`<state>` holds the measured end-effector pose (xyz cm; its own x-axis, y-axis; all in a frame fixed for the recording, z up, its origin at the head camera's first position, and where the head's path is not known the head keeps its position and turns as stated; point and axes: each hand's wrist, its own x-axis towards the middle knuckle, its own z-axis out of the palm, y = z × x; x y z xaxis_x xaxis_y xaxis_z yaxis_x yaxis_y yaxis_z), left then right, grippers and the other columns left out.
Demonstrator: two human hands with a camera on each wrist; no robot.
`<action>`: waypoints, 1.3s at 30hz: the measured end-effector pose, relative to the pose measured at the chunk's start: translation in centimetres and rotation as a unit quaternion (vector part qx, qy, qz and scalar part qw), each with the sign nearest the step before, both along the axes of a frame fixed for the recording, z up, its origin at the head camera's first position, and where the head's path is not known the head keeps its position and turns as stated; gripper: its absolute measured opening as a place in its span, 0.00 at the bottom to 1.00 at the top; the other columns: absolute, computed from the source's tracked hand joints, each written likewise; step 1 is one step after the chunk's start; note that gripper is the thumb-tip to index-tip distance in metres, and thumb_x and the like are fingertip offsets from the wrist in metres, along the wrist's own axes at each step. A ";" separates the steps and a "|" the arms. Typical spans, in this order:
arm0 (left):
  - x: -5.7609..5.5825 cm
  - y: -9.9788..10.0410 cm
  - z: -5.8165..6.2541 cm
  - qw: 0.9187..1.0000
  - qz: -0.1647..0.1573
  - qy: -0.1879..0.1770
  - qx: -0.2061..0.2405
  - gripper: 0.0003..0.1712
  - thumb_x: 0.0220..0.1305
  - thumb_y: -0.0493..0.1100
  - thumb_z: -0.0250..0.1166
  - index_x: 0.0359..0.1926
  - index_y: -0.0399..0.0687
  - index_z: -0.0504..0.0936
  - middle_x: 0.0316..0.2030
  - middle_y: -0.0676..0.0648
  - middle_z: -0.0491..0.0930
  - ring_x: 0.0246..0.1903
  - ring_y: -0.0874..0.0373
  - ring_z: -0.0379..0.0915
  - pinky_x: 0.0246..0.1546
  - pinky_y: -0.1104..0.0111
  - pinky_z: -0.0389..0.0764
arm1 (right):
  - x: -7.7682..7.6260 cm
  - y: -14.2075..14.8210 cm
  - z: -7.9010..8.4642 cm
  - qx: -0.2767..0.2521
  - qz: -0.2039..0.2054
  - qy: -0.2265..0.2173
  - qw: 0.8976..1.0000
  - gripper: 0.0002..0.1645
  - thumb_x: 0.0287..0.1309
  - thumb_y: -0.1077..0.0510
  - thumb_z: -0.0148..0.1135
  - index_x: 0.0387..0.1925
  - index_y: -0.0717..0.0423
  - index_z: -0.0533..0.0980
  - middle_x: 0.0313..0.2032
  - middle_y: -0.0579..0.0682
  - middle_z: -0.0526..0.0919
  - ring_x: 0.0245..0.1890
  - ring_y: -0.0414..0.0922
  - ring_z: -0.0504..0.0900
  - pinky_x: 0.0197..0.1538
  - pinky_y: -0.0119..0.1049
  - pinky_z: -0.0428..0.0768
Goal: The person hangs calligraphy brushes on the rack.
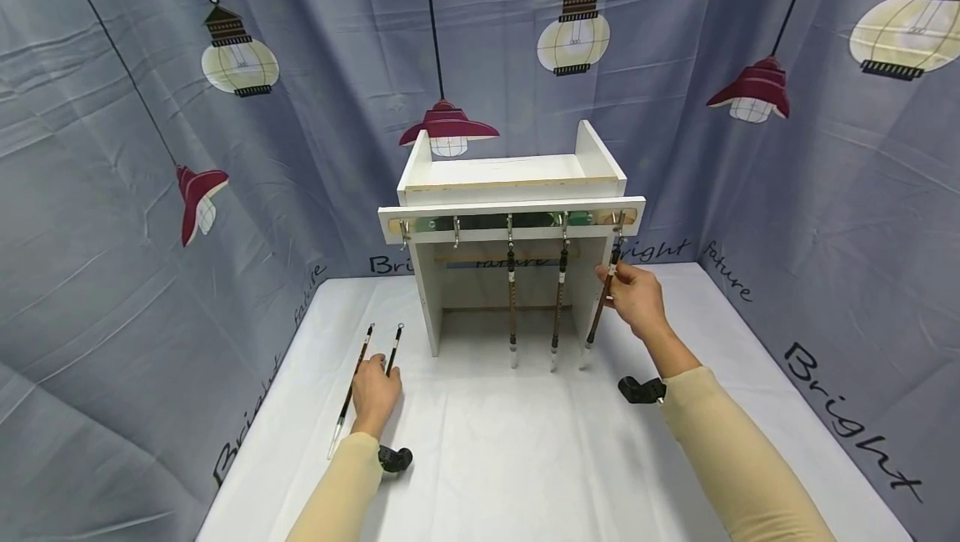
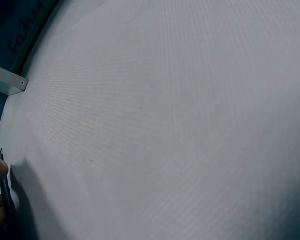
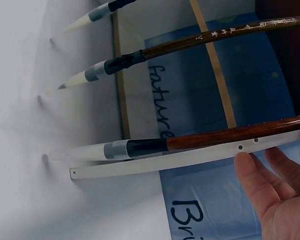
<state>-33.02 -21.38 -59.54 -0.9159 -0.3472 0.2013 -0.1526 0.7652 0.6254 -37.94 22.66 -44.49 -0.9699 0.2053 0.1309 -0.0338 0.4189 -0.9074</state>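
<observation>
A shelf stands on the worktop before the curtain — a rail of five hooks across its front, three brushes hanging from the middle and two right-hand hooks. To its left lies one brush; another brush, just right of that, is in the left grip.

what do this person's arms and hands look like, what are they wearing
Both the left sleeve and right sleeve are long, plain and pale beige. The left hand and right hand are ungloved. A small black device juts from the left cuff, a similar one from the right.
</observation>
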 end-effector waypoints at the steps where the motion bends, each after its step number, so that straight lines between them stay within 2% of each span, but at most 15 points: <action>1: 0.0 0.0 0.0 1.000 0.000 -0.003 -0.005 0.24 0.68 0.41 0.66 0.60 0.29 0.80 0.49 0.29 0.81 0.48 0.32 0.79 0.49 0.43 0.80 | 0.0 0.0 0.0 -0.001 -0.001 0.000 1.000 0.36 0.72 0.40 0.59 0.68 0.61 0.76 0.60 0.66 0.81 0.59 0.62 0.83 0.51 0.43 0.86; 9: -0.1 0.4 -0.3 0.999 0.011 -0.011 -0.028 0.21 0.70 0.41 0.66 0.56 0.28 0.82 0.46 0.28 0.81 0.46 0.33 0.80 0.48 0.45 0.80 | -0.1 0.1 0.0 0.002 0.008 0.008 1.000 0.32 0.73 0.40 0.59 0.57 0.65 0.80 0.57 0.67 0.82 0.56 0.61 0.84 0.50 0.43 0.86; 14: 0.0 0.4 -0.2 0.999 0.010 -0.016 -0.037 0.20 0.71 0.40 0.64 0.57 0.28 0.81 0.45 0.29 0.82 0.46 0.35 0.80 0.48 0.46 0.81 | -0.1 -0.1 -0.2 -0.003 0.006 0.012 1.000 0.32 0.73 0.40 0.59 0.57 0.65 0.80 0.56 0.67 0.82 0.55 0.60 0.84 0.49 0.42 0.87; 24: 0.4 0.4 0.4 0.997 -0.017 -0.030 -0.074 0.16 0.72 0.38 0.62 0.54 0.30 0.82 0.42 0.30 0.82 0.43 0.35 0.81 0.43 0.46 0.83 | -0.1 -0.1 -0.3 0.010 0.001 0.011 1.000 0.32 0.73 0.39 0.58 0.51 0.65 0.81 0.52 0.67 0.83 0.51 0.58 0.85 0.48 0.41 0.87; 31: 0.6 0.5 0.4 0.996 -0.015 -0.035 -0.078 0.15 0.71 0.36 0.62 0.53 0.29 0.81 0.41 0.31 0.81 0.39 0.35 0.82 0.39 0.46 0.83 | -0.2 0.0 -0.5 -0.003 0.006 0.009 1.000 0.33 0.72 0.40 0.59 0.63 0.63 0.78 0.57 0.67 0.82 0.55 0.61 0.85 0.48 0.40 0.87; 39: 0.6 0.4 0.8 0.998 -0.013 -0.012 -0.065 0.14 0.74 0.36 0.58 0.54 0.29 0.79 0.43 0.30 0.79 0.37 0.35 0.81 0.38 0.45 0.82 | 0.0 0.1 -0.4 -0.009 0.004 0.017 1.000 0.34 0.73 0.42 0.59 0.66 0.63 0.76 0.58 0.68 0.81 0.55 0.62 0.84 0.48 0.39 0.86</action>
